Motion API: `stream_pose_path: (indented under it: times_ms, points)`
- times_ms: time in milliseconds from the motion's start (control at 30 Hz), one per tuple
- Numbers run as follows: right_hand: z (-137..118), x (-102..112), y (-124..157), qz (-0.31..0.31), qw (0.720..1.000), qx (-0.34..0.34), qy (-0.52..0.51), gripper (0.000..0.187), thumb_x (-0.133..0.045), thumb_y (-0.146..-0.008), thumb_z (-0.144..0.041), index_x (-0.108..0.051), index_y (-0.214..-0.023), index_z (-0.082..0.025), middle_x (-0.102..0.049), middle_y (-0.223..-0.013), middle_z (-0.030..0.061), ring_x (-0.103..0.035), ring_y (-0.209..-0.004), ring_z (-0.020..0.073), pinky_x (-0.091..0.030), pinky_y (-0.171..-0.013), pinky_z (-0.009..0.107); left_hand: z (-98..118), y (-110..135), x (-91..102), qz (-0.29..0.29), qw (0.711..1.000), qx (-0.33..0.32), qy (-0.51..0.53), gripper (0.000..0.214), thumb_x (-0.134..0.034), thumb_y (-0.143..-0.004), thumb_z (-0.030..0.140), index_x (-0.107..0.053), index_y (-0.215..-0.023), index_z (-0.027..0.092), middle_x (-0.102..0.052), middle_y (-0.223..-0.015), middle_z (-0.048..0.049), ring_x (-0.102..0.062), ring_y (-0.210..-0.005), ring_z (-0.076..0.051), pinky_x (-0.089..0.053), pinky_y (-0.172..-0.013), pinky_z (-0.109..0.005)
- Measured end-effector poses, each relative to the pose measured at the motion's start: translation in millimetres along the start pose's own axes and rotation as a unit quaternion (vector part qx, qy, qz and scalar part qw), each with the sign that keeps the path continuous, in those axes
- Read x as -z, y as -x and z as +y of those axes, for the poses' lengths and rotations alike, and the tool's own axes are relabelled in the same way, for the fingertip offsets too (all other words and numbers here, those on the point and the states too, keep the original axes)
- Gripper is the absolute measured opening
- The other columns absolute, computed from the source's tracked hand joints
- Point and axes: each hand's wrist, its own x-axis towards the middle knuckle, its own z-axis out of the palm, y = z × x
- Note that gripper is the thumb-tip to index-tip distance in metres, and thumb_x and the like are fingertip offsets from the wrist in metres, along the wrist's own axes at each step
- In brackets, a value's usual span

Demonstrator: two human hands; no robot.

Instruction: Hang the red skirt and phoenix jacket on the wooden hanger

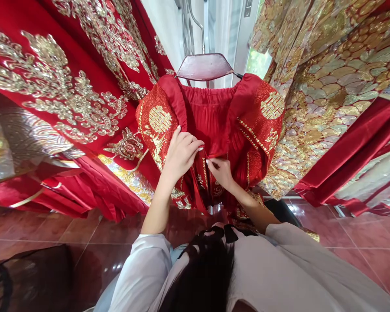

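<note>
A red garment with gold embroidery and gold beaded trim hangs in front of me on a hanger with a pale pinkish panel. My left hand lies over the garment's left side, its fingers curled onto the cloth beside the front opening. Just across from it, my right hand pinches the red cloth near the gold-trimmed edge. Both hands are close together at the middle of the garment. My fingers cover the bits of cloth they grip, and the lower part of the garment is partly out of sight.
Red cloth with gold beadwork hangs on the left. A gold scale-patterned garment hangs on the right. Behind the hanger are white curtains. A dark bag-like object sits on the reddish tiled floor at lower left.
</note>
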Motion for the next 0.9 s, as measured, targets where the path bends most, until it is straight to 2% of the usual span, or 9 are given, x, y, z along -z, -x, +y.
stream_pose_path:
  times_ms: [100,200,300,400,467,533,600,767,900]
  points:
    - [17,-22,27,-0.115,0.987,-0.053,0.1,0.035,-0.033,-0.094,-0.021,-0.066,-0.086,-0.011,-0.066,-0.087,0.0082,-0.06,-0.078,0.0119,-0.042,-0.077,0.02,-4,3,14.3,0.114,0.993,0.029,0.021,0.021,-0.044,-0.094,0.027,-0.065,-0.098,0.023,-0.061,-0.084,-0.0035,-0.052,-0.091,-0.02,-0.032,-0.107,-0.051]
    - [33,-31,56,-0.185,0.969,-0.099,0.127,0.017,-0.055,-0.079,-0.013,-0.064,-0.066,-0.01,-0.063,-0.067,0.0089,-0.059,-0.063,0.0139,-0.041,-0.063,0.02,-4,2,42.4,0.202,0.976,0.065,0.042,0.017,-0.049,-0.092,0.031,-0.065,-0.093,0.024,-0.062,-0.084,-0.0025,-0.054,-0.091,-0.02,-0.036,-0.102,-0.049]
    - [38,-9,67,-0.192,0.962,-0.126,0.148,0.015,-0.06,-0.075,-0.014,-0.063,-0.061,-0.011,-0.061,-0.061,0.0087,-0.059,-0.059,0.0147,-0.039,-0.059,0.021,1,-2,61.7,0.192,0.975,0.06,0.09,0.021,-0.05,-0.091,0.038,-0.065,-0.096,0.025,-0.063,-0.093,-0.0028,-0.055,-0.096,-0.021,-0.041,-0.097,-0.046]
    - [24,43,54,-0.102,0.974,-0.124,0.157,0.031,-0.04,-0.092,-0.025,-0.066,-0.082,-0.014,-0.066,-0.079,0.0088,-0.06,-0.07,0.0144,-0.041,-0.068,0.023,3,-13,51.4,0.191,0.971,0.086,0.119,0.03,-0.048,-0.09,0.043,-0.062,-0.107,0.022,-0.06,-0.102,-0.0066,-0.056,-0.1,-0.023,-0.045,-0.093,-0.044]
    - [6,81,32,0.077,0.982,-0.09,0.149,0.039,-0.031,-0.096,-0.035,-0.064,-0.086,-0.015,-0.064,-0.082,0.0075,-0.058,-0.072,0.0143,-0.042,-0.071,0.025,0,-24,31.6,0.225,0.955,0.171,0.087,0.034,-0.053,-0.087,0.042,-0.058,-0.111,0.018,-0.058,-0.105,-0.0103,-0.055,-0.103,-0.026,-0.044,-0.093,-0.046]
    - [-13,110,5,0.267,0.954,-0.031,0.13,0.04,-0.032,-0.095,-0.04,-0.06,-0.085,-0.014,-0.061,-0.079,0.0063,-0.056,-0.071,0.014,-0.043,-0.072,0.027,-5,-39,10.6,0.254,0.93,0.263,0.037,0.04,-0.059,-0.083,0.039,-0.053,-0.115,0.016,-0.054,-0.112,-0.0143,-0.05,-0.111,-0.032,-0.04,-0.098,-0.051]
    - [-25,123,-26,0.359,0.925,0.023,0.121,0.038,-0.038,-0.093,-0.047,-0.057,-0.092,-0.014,-0.059,-0.085,0.0064,-0.056,-0.076,0.0146,-0.045,-0.075,0.029,-9,-55,-4.7,0.282,0.907,0.312,0.007,0.049,-0.066,-0.078,0.036,-0.048,-0.118,0.015,-0.048,-0.122,-0.0176,-0.042,-0.121,-0.036,-0.035,-0.103,-0.054]
    - [-15,112,-82,0.381,0.908,0.055,0.164,0.048,-0.04,-0.09,-0.053,-0.048,-0.108,-0.009,-0.05,-0.11,0.0165,-0.052,-0.106,0.0253,-0.046,-0.084,0.04,-16,-74,-12.5,0.313,0.889,0.335,0.008,0.041,-0.063,-0.076,0.023,-0.047,-0.114,0.014,-0.046,-0.123,-0.0204,-0.041,-0.123,-0.038,-0.035,-0.104,-0.054]
    - [2,120,-85,0.315,0.945,0.016,0.091,0.026,-0.035,-0.093,-0.029,-0.052,-0.096,-0.009,-0.054,-0.098,0.0138,-0.054,-0.103,0.0244,-0.045,-0.087,0.043,-25,-62,3.3,0.237,0.904,0.352,0.045,0.015,-0.049,-0.08,0.014,-0.053,-0.095,0.013,-0.057,-0.103,-0.0168,-0.054,-0.11,-0.035,-0.042,-0.095,-0.049]
